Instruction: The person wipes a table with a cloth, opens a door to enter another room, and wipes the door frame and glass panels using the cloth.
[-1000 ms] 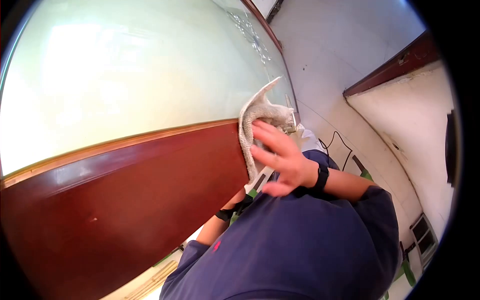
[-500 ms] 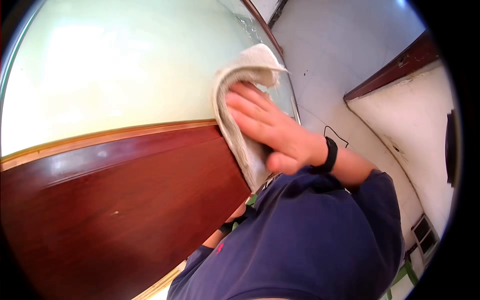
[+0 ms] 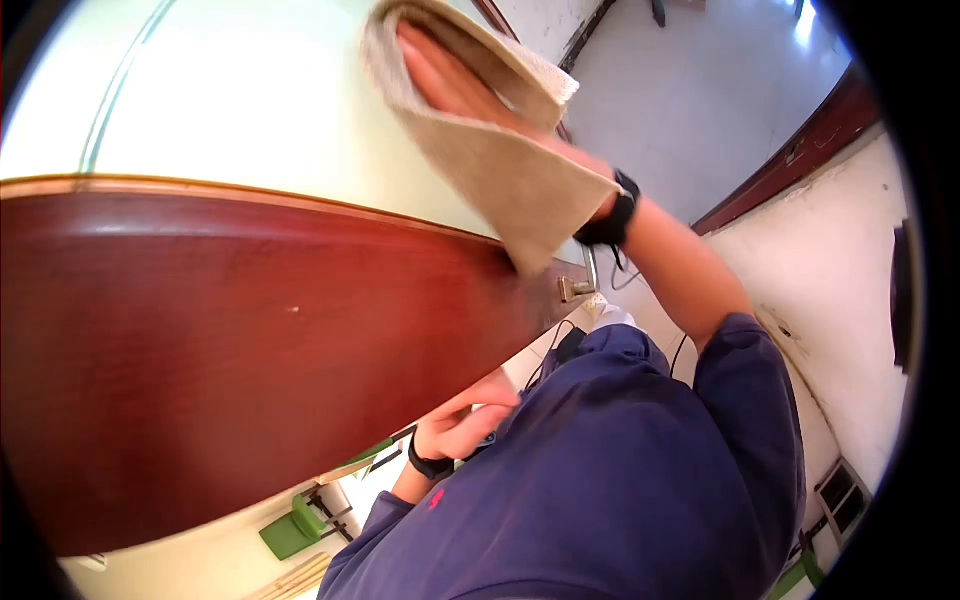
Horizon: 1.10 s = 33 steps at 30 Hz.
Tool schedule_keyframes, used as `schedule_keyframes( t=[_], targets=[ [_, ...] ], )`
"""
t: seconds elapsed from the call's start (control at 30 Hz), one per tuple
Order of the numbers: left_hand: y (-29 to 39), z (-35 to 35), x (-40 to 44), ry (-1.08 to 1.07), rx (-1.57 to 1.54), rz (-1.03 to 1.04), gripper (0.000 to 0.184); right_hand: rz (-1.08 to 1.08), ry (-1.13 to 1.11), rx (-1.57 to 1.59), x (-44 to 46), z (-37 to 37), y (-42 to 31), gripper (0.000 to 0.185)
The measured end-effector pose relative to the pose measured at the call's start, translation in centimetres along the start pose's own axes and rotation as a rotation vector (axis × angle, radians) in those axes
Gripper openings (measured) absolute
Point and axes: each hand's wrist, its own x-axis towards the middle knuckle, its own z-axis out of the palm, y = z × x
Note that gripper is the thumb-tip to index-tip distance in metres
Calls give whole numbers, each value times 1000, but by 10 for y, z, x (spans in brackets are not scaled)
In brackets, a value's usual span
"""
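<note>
My right hand (image 3: 455, 85) is tucked into the fold of a beige cloth (image 3: 500, 175) and holds it over the pale glass panel (image 3: 240, 110) of a red-brown wooden door (image 3: 250, 340). One corner of the cloth hangs down over the wood below the glass. Below the door's lower edge, my left hand (image 3: 465, 420) is blurred, its thumb apart from the fingers and nothing visible in it. A metal handle (image 3: 575, 288) sits at the door's right end, just below the cloth.
A green chair (image 3: 293, 530) stands at the lower left, near some pale wooden strips (image 3: 300, 580). On the right are a pale wall (image 3: 830, 270) and a dark red frame (image 3: 800, 150). Grey floor (image 3: 670, 90) lies beyond the door. A dark cable (image 3: 625, 275) runs near the handle.
My right hand has moved up and left with the cloth, farther onto the glass. The door looks shifted in view, its handle now uncovered. My left hand shows more fully below the door.
</note>
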Motion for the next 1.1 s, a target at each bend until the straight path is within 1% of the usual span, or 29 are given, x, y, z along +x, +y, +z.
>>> schedule_keyframes(
  t=[0.07, 0.1, 0.13, 0.17, 0.2, 0.23, 0.27, 0.3, 0.33, 0.37, 0.4, 0.43, 0.5, 0.53, 0.57, 0.6, 0.63, 0.67, 0.7, 0.73, 0.77, 0.83, 0.87, 0.9, 0.93, 0.97, 1.0, 1.03, 1.1],
  targets=[
    [0, -1, -5, 187, 60, 150, 17, 108, 7, 56, 22, -8, 25, 64],
    [-5, -2, -11, 189, 59, 168, 17, 160, 10, 83, 30, -13, 29, 62],
    [-11, -5, -19, 387, 147, 181, 21, 627, -291, 249, 29, -39, 10, 61],
    [-15, -7, -26, 586, 233, 193, 28, 506, -260, 382, 4, -15, 60, 65],
    [-16, -6, -27, 588, 235, 213, 28, 136, -62, 286, -25, 15, 100, 75],
    [-20, -2, -23, 613, 247, 212, 37, 46, -18, 243, -48, 24, 92, 86],
    [-22, 1, -18, 651, 260, 223, 48, -6, -26, 227, -72, 35, 90, 93],
    [-21, 2, -15, 524, 142, 234, 48, 51, 9, 362, -86, 49, 65, 92],
    [-26, 3, -14, 542, 150, 311, 48, 99, 38, 490, -81, 47, 38, 90],
    [-33, 6, -18, 437, 230, 170, 53, 38, -67, 356, -75, 32, 23, 87],
    [-36, 7, -20, 335, 311, 0, 60, 0, -162, 229, -57, 5, -16, 84],
    [-33, 7, -17, 356, 321, 14, 60, -118, -183, 201, -31, -13, -37, 82],
    [-21, 2, -7, 121, 498, -41, 60, -304, -230, 102, 23, -43, -75, 81],
    [-21, 2, -3, 119, 507, -21, 60, -381, -175, 103, 47, -49, -83, 81],
    [-20, 3, -3, 143, 508, -13, 59, -496, -69, -422, 72, -67, -94, 83],
    [-22, 2, -2, 160, 503, -6, 58, -645, 156, -426, 106, -46, -65, 78],
    [-28, 4, -4, 198, 437, 13, 59, -467, 73, -252, 127, -65, -91, 77],
    [-30, 7, -1, 179, 426, 27, 59, -520, 204, -241, 153, -71, -92, 75],
    [-30, 11, -1, 229, 363, 33, 59, -320, 38, -41, 167, -74, -81, 71],
    [-29, 13, -1, 286, 304, 35, 60, -296, 170, -132, 190, -62, -61, 66],
    [-30, 13, -2, 294, 320, 48, 60, -94, -39, 221, 199, -66, -53, 63],
    [-27, 16, 1, 289, 316, 37, 60, -5, 24, 266, 197, -58, -9, 62],
    [-26, 17, 2, 279, 319, 24, 60, -17, 58, 207, 188, -47, 26, 63],
    [-29, 16, 1, 264, 334, 27, 61, 41, 41, 263, 175, -34, 64, 68],
    [-29, 17, 2, 268, 332, 29, 61, 6, 20, 233, 148, -17, 107, 65],
    [-29, 18, 4, 283, 282, 69, 61, -316, 29, -136, 113, -3, 145, 64],
    [-31, 20, 6, 293, 225, 108, 62, -165, -94, 136, 71, 5, 154, 68],
    [-36, 19, 6, 298, 200, 140, 64, 407, -290, 878, 41, 6, 152, 71],
    [-35, 24, 8, 299, 173, 120, 62, 76, -84, 221, -41, 17, 130, 63]
  ],
)
